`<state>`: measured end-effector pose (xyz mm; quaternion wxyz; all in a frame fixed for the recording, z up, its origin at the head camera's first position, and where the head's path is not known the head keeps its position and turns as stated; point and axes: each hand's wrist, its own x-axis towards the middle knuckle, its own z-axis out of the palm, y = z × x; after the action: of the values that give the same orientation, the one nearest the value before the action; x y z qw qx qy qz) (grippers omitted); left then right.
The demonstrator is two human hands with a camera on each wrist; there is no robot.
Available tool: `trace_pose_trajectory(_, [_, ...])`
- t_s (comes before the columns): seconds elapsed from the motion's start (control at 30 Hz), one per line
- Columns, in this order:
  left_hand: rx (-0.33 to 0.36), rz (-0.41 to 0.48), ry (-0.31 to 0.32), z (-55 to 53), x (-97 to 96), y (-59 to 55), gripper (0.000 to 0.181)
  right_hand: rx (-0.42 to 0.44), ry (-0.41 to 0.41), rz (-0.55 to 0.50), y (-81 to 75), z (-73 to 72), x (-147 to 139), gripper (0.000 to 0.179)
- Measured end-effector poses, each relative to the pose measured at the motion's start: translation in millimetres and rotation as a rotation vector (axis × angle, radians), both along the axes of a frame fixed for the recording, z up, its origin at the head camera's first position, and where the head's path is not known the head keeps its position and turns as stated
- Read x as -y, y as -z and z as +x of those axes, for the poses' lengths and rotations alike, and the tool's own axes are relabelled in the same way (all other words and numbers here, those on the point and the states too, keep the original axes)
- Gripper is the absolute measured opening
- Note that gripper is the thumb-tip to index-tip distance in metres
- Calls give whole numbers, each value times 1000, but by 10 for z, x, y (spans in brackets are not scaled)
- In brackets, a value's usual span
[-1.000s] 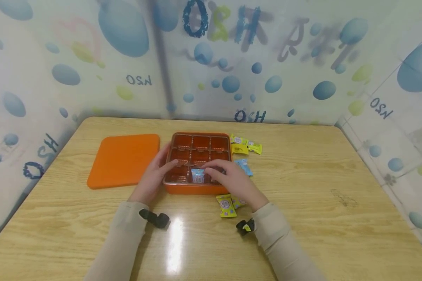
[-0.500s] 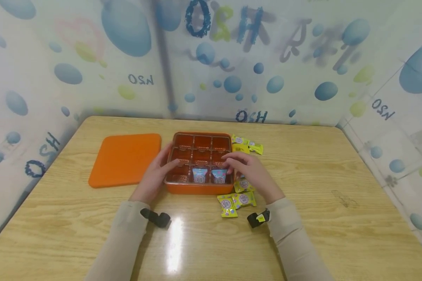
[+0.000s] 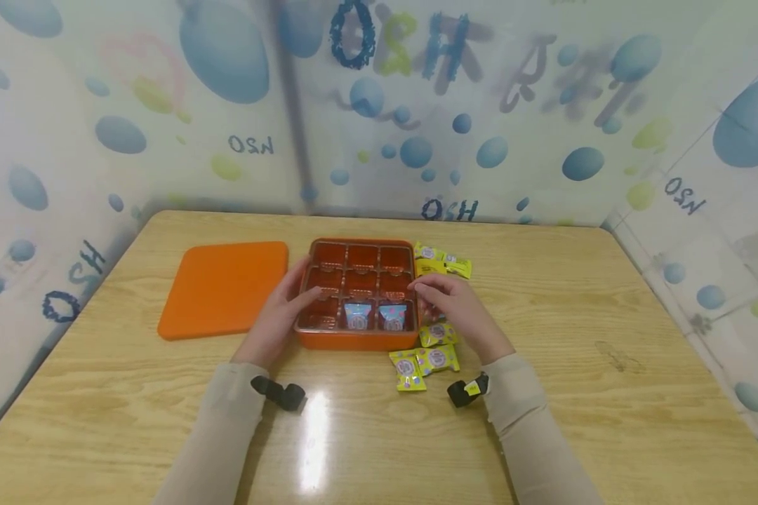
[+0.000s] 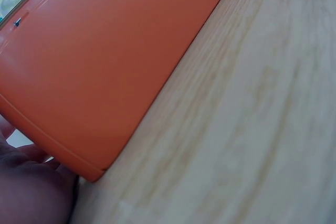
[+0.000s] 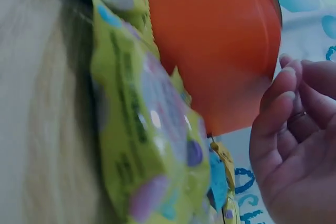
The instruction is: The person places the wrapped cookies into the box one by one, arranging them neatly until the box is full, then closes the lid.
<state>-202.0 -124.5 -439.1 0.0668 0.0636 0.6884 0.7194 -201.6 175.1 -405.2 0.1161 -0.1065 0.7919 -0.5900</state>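
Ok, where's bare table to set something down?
Widest: the table right of the right hand and yellow packets, out to its right edge. Also the near stretch between the sleeves. Crowded: right of the orange box, with packets and that hand, and between box and orange panel, where the left hand grips the box.

A wood-grain table point(image 3: 575, 330) sits in a nook with pale, bubble-patterned walls point(image 3: 530, 179) on three sides; mirrored lettering point(image 3: 450, 210) marks them; whether home, office or workshop is impossible to tell.
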Motion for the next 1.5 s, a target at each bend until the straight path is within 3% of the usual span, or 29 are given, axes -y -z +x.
trace_pose_trajectory(0.2, [7, 1, 13, 60, -12, -103, 61, 36, 83, 80, 9, -29, -87, 30])
trace_pose_trajectory(0.5, [38, -19, -1, 133, -39, -237, 62, 78, 121, 137, 72, -74, -169, 33])
trace_pose_trajectory(0.7, [42, -11, -6, 124, -21, -204, 61, 64, 121, 181, 128, -108, -166, 33])
trace_pose_trajectory(0.93, [18, -6, 0, 35, 2, -51, 61, 13, 130, 271, 186, -125, -194, 33])
trace_pose_trajectory(1.1, [19, -2, -1, 18, 1, -9, 60, 41, 160, 300, 188, -124, -200, 38])
trace_pose_trajectory(1.5, [35, 10, -14, 27, 7, -19, 58, -7, 124, 412, 227, -150, -193, 46])
